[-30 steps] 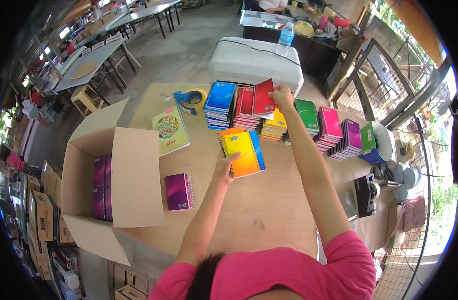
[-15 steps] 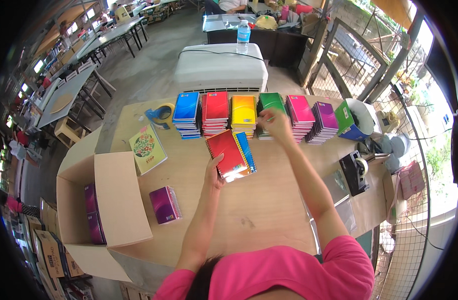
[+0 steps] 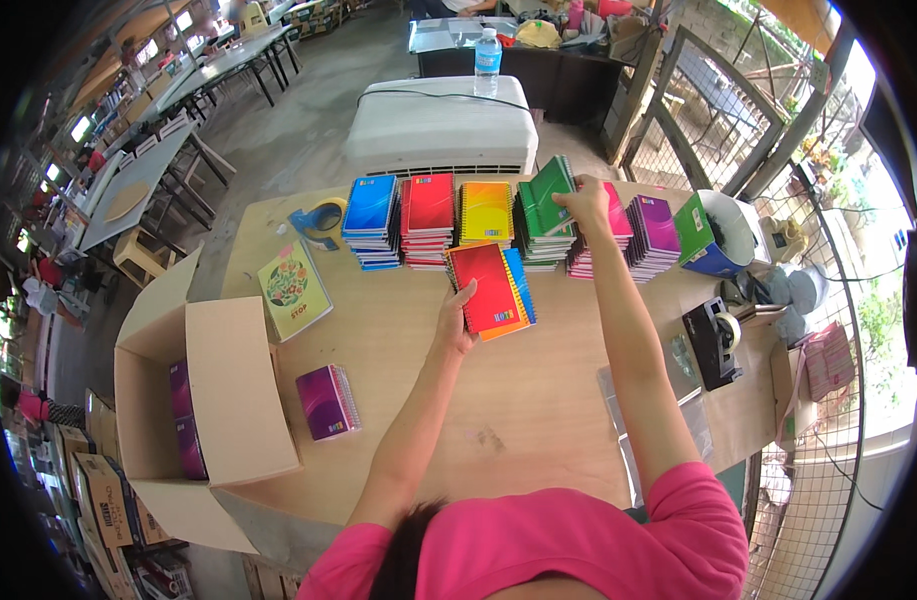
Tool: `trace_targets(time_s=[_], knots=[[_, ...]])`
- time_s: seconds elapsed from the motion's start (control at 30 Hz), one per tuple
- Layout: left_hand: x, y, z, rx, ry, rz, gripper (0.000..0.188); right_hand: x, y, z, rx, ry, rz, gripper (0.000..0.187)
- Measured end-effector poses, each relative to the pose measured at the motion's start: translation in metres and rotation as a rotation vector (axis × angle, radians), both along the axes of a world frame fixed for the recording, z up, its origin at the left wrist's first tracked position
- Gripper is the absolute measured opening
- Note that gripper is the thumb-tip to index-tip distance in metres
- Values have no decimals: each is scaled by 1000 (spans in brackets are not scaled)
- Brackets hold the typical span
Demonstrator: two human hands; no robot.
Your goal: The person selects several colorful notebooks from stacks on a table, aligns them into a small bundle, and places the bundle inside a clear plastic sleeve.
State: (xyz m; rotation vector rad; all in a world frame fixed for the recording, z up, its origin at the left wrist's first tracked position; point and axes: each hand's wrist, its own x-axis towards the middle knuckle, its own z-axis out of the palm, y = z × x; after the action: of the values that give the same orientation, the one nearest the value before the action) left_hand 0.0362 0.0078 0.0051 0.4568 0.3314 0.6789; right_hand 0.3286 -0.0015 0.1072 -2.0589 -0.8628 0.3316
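Note:
My left hand (image 3: 459, 322) is closed on a small fan of spiral notebooks: a red notebook (image 3: 486, 285) on top, with orange and blue ones showing from under it. At the back of the table, my right hand (image 3: 585, 208) grips a green notebook (image 3: 550, 195) by its right edge, tilted up over the green stack (image 3: 546, 250). In the same row stand stacks of blue notebooks (image 3: 370, 207), red notebooks (image 3: 427, 203), yellow notebooks (image 3: 486, 208), pink notebooks (image 3: 616, 222) and purple notebooks (image 3: 656, 228). My right forearm passes in front of the pink stack.
On the left, an open cardboard box (image 3: 240, 385) has purple notebooks inside. Beside it lie a purple notebook pile (image 3: 324, 404) and a yellow-green book (image 3: 296, 290). A blue tape roll (image 3: 323, 222) sits at back left; a black tape dispenser (image 3: 712, 345) and clear plastic sleeves (image 3: 618, 400) lie right.
My right hand has taken hold of the top green notebook and tilted it up off its stack. My left hand has moved right and slightly away from me with its notebooks.

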Motion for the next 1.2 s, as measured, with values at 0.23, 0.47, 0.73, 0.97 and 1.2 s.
trace_targets(time_s=[0.23,0.47,0.73,0.97,1.2], knots=[[-9,-24,3,-133,-160,-68,52,-103,-89,1,84,78,277,50],[5,-37,-25,-65,-2,-191,45,16,-85,-13,-11,-427,-111,36],[17,-33,-14,60,85,-161,58,56,-41,-16,-567,-301,-344,70],[16,-36,5,69,148,-81,65,33,-82,4,361,266,-29,50],[17,-57,2,-59,-56,-133,52,-115,-138,-48,289,-202,125,26]])
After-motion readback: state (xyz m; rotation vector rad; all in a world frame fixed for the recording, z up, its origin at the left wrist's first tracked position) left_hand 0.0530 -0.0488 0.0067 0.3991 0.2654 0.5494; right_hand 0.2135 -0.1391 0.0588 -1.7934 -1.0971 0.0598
